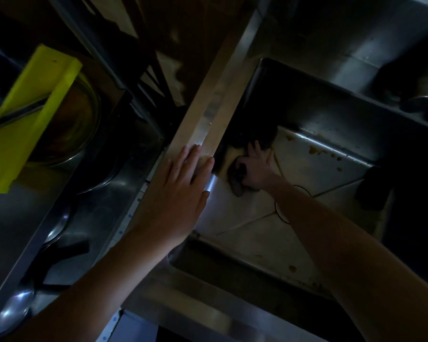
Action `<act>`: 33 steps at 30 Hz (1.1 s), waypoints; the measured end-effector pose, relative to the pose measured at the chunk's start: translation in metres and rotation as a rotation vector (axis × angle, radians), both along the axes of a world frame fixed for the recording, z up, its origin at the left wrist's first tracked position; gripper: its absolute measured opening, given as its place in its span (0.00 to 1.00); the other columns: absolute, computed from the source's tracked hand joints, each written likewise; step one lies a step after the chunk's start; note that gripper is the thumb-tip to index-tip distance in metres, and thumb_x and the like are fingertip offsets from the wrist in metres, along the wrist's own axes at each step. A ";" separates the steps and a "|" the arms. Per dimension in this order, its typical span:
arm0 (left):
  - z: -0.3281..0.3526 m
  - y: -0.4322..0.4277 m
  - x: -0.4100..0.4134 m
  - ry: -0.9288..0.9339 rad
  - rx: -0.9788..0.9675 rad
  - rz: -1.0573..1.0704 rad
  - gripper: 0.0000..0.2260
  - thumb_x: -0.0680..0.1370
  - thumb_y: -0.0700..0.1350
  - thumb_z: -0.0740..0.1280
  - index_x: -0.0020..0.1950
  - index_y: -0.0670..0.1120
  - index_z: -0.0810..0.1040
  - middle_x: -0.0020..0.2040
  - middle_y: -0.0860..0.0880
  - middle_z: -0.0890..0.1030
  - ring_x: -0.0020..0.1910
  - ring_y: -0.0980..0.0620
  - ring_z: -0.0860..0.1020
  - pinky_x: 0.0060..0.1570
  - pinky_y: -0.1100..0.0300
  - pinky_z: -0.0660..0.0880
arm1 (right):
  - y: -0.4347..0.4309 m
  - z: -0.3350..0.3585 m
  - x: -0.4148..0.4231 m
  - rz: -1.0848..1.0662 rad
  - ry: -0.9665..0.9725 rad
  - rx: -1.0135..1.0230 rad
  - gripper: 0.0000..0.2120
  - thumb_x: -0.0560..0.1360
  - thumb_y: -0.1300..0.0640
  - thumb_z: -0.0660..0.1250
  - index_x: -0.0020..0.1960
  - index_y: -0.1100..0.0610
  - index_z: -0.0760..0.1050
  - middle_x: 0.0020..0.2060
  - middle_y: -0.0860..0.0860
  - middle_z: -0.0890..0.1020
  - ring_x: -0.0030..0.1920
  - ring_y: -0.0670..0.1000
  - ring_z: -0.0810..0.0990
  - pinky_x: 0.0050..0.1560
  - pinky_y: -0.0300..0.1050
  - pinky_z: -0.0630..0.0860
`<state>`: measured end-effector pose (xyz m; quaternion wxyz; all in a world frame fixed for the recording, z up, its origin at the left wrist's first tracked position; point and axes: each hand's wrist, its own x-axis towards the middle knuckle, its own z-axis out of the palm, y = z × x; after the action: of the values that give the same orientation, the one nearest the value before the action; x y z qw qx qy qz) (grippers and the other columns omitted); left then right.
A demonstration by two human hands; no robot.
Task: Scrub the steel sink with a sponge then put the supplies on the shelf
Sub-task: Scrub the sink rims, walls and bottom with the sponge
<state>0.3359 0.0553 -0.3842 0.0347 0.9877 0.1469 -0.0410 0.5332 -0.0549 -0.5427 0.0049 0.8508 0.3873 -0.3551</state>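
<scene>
The steel sink (314, 218) fills the right half of the dim view, its floor marked with brown stains. My right hand (256, 169) is down in the basin near its far left corner and grips a sponge (236, 157), pale and dark, pressed against the sink floor by the left wall. My left hand (183, 191) lies flat with straight fingers on the sink's left rim (208, 114), holding nothing. The drain ring (281, 213) is partly hidden behind my right forearm.
A yellow mandoline slicer (27, 112) rests over a steel bowl (84, 124) in the basin to the left. A dark object (373, 186) stands against the sink's right wall. Dark items sit on the far right ledge (420, 102).
</scene>
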 end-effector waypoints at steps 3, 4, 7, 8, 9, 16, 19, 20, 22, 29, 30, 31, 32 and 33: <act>0.000 0.001 -0.001 -0.001 -0.011 0.007 0.24 0.78 0.51 0.57 0.73 0.45 0.63 0.74 0.41 0.62 0.73 0.43 0.59 0.68 0.46 0.59 | -0.004 0.002 -0.014 0.056 -0.112 -0.008 0.23 0.68 0.57 0.70 0.62 0.50 0.71 0.76 0.57 0.51 0.76 0.58 0.45 0.71 0.68 0.42; -0.001 0.001 -0.002 -0.002 -0.012 0.008 0.23 0.78 0.51 0.56 0.73 0.46 0.62 0.74 0.41 0.61 0.74 0.43 0.58 0.68 0.47 0.59 | -0.008 0.002 -0.021 0.079 -0.131 -0.004 0.26 0.69 0.56 0.70 0.65 0.50 0.69 0.75 0.57 0.54 0.76 0.59 0.49 0.71 0.66 0.45; -0.002 0.002 -0.002 0.011 -0.030 0.009 0.25 0.78 0.52 0.59 0.73 0.46 0.62 0.75 0.41 0.61 0.74 0.44 0.57 0.68 0.47 0.58 | -0.022 0.001 -0.037 0.061 -0.080 0.007 0.30 0.71 0.53 0.68 0.71 0.51 0.62 0.73 0.57 0.58 0.73 0.61 0.56 0.70 0.63 0.58; -0.003 0.002 -0.002 0.015 -0.031 0.007 0.25 0.77 0.52 0.60 0.73 0.46 0.62 0.75 0.41 0.61 0.74 0.44 0.57 0.69 0.47 0.58 | -0.026 0.001 -0.040 0.057 -0.068 0.007 0.30 0.72 0.53 0.67 0.71 0.51 0.61 0.72 0.56 0.60 0.72 0.61 0.56 0.68 0.63 0.61; -0.003 0.002 -0.002 0.014 -0.033 0.005 0.25 0.77 0.52 0.60 0.73 0.46 0.62 0.75 0.41 0.61 0.74 0.44 0.56 0.69 0.47 0.57 | -0.030 0.001 -0.043 0.074 -0.067 0.000 0.30 0.73 0.53 0.67 0.71 0.52 0.61 0.72 0.55 0.61 0.72 0.60 0.57 0.66 0.63 0.64; 0.002 0.000 -0.001 -0.013 -0.086 0.027 0.26 0.76 0.49 0.62 0.73 0.44 0.63 0.74 0.40 0.61 0.74 0.43 0.56 0.69 0.46 0.56 | -0.053 0.006 -0.075 0.274 0.012 0.001 0.27 0.75 0.56 0.64 0.72 0.50 0.61 0.71 0.51 0.64 0.70 0.56 0.63 0.63 0.53 0.70; 0.003 -0.001 -0.002 -0.029 -0.096 0.024 0.25 0.77 0.48 0.62 0.72 0.43 0.65 0.74 0.40 0.62 0.74 0.41 0.58 0.70 0.46 0.55 | -0.065 0.000 -0.095 0.372 0.119 -0.009 0.24 0.76 0.56 0.62 0.71 0.49 0.64 0.70 0.52 0.65 0.69 0.56 0.66 0.62 0.53 0.71; 0.004 -0.001 -0.002 -0.026 -0.091 0.024 0.25 0.77 0.48 0.63 0.72 0.43 0.65 0.74 0.40 0.62 0.74 0.41 0.58 0.69 0.46 0.56 | -0.068 -0.002 -0.102 0.390 0.153 -0.015 0.23 0.76 0.56 0.62 0.71 0.50 0.65 0.70 0.53 0.65 0.68 0.56 0.66 0.62 0.54 0.71; 0.005 -0.004 -0.003 -0.027 -0.083 0.030 0.24 0.76 0.48 0.64 0.71 0.43 0.67 0.73 0.39 0.63 0.73 0.40 0.61 0.68 0.44 0.60 | -0.070 -0.003 -0.115 0.441 0.189 -0.022 0.22 0.77 0.55 0.61 0.71 0.51 0.66 0.69 0.54 0.66 0.67 0.58 0.67 0.63 0.55 0.69; 0.004 -0.025 -0.020 -0.076 -0.072 0.016 0.23 0.74 0.45 0.68 0.68 0.42 0.72 0.71 0.38 0.67 0.70 0.38 0.65 0.69 0.47 0.59 | -0.094 -0.012 -0.130 0.568 0.284 -0.003 0.16 0.78 0.50 0.61 0.65 0.51 0.74 0.65 0.54 0.74 0.63 0.58 0.72 0.62 0.52 0.67; 0.004 -0.029 -0.023 -0.055 -0.083 0.023 0.24 0.74 0.46 0.68 0.69 0.42 0.71 0.72 0.38 0.66 0.71 0.38 0.64 0.68 0.46 0.59 | -0.101 -0.010 -0.127 0.563 0.281 -0.017 0.16 0.79 0.51 0.60 0.65 0.52 0.73 0.65 0.54 0.73 0.62 0.57 0.71 0.62 0.50 0.67; 0.003 -0.034 -0.027 -0.034 -0.094 0.029 0.23 0.75 0.46 0.66 0.69 0.43 0.70 0.72 0.39 0.65 0.72 0.38 0.63 0.68 0.45 0.59 | -0.108 -0.007 -0.124 0.561 0.275 -0.032 0.17 0.79 0.51 0.59 0.66 0.52 0.72 0.66 0.53 0.72 0.62 0.57 0.71 0.60 0.48 0.67; 0.003 -0.039 -0.031 -0.014 -0.107 0.036 0.22 0.77 0.48 0.63 0.70 0.43 0.69 0.73 0.39 0.64 0.72 0.39 0.62 0.68 0.46 0.57 | -0.116 -0.006 -0.122 0.559 0.260 -0.056 0.17 0.80 0.52 0.59 0.67 0.52 0.71 0.67 0.53 0.70 0.62 0.56 0.70 0.59 0.48 0.67; 0.003 -0.045 -0.034 0.003 -0.117 0.045 0.21 0.78 0.49 0.59 0.71 0.44 0.68 0.74 0.40 0.63 0.73 0.40 0.60 0.69 0.46 0.57 | -0.125 -0.006 -0.120 0.556 0.256 -0.069 0.17 0.80 0.53 0.58 0.69 0.52 0.70 0.68 0.53 0.69 0.63 0.56 0.69 0.59 0.48 0.68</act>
<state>0.3016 0.0103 -0.3813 0.0931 0.9804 0.1662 -0.0503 0.4137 -0.1798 -0.5482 0.0819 0.6600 0.5904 -0.4573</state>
